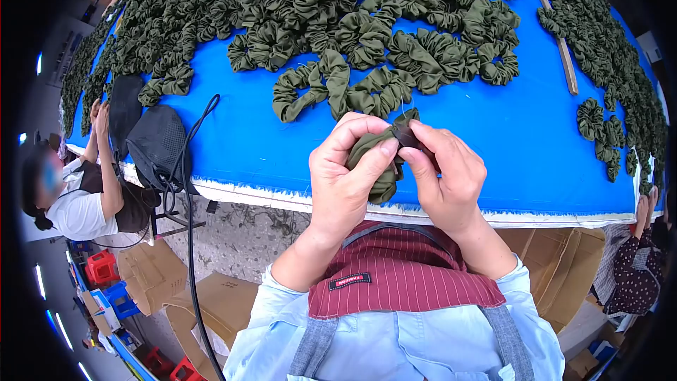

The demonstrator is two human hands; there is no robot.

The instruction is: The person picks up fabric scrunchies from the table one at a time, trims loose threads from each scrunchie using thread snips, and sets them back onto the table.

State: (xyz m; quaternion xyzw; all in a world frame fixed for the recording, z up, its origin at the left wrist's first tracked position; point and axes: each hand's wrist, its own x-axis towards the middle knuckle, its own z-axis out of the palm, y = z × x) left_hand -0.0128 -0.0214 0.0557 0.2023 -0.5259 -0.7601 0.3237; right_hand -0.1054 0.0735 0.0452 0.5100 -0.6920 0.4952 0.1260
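Crowding blue table (243,141) near cartons (229,303): scrunchies (363,39).

Table (493,162): blue top, bowed across my feed
Floor (236,229): speckled, greyish
Boxes (220,305): brown cardboard, both sides
Stools (102,268): red, blue plastic
Lights (40,281): white strips I catch far left

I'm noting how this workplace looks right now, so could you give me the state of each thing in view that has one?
left hand: closed on the held fabric piece
right hand: pinching it
held fabric piece: gathered, bunched
green fabric pieces: gathered, heaped
blue cloth: spread, edge frayed
wooden strip: lying flat
black mesh bag: open or closed, cannot tell
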